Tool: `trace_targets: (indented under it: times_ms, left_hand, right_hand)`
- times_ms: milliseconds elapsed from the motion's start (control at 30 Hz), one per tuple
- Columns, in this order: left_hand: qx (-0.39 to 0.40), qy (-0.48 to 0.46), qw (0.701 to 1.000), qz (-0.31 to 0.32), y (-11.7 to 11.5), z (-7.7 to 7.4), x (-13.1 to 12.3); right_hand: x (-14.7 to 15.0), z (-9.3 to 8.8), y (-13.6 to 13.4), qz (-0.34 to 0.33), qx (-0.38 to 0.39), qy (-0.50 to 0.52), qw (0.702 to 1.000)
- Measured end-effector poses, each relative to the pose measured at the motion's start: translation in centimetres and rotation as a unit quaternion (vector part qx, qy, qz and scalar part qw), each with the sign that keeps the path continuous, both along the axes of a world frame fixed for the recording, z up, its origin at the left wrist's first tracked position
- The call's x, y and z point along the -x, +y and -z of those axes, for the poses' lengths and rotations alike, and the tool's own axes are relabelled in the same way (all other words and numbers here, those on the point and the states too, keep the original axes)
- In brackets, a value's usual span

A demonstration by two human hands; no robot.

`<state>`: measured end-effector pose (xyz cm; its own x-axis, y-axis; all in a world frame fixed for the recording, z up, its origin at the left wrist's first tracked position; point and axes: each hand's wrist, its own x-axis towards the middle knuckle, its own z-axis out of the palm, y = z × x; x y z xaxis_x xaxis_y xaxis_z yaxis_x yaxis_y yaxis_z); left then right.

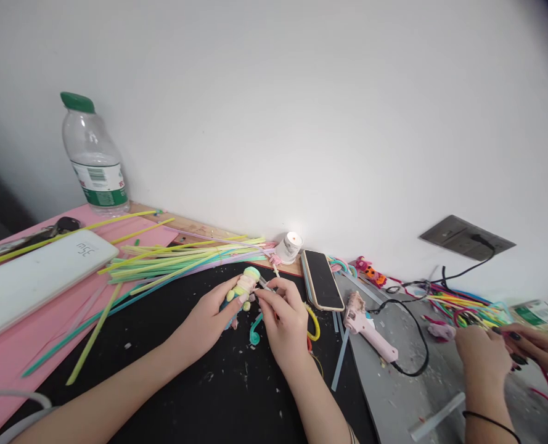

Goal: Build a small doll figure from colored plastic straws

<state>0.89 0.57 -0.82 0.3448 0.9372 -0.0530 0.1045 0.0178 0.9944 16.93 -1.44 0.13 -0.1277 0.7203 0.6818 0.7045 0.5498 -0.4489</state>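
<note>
In the middle of the head view, my left hand [208, 317] is closed around a small pastel figure [247, 282] that looks wound from fuzzy pipe cleaners, yellow-green, pink and blue. Close against its right side, my right hand [286, 320] is pinched. A thin greyish piece shows by those fingertips, too small to name. Below, a curled teal pipe cleaner [254, 337] lies on the black mat [200, 388]. A bent yellow pipe cleaner [315, 324] shows just right of my right hand.
Loose pipe cleaners [185, 259] lie behind my left hand, near a white power bank [47, 277] and a bottle [95, 160]. Right are a paper cup [290, 248], phone [322, 280], corded glue gun [370, 333] and another person's hands [484, 351].
</note>
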Motion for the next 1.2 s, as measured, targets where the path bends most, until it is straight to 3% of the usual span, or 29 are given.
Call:
trace_targets:
  times_ms: [233, 1200]
  left_hand:
    - [0.008, -0.031, 0.999, -0.007, -0.16, -0.20, -0.03]
    - [0.017, -0.052, 0.998, -0.001, -0.06, -0.19, -0.03]
  right_hand:
    - [0.11, 0.45, -0.12, 0.005, -0.001, -0.045, 0.999]
    - [-0.01, 0.37, -0.07, 0.010, 0.002, -0.036, 0.999]
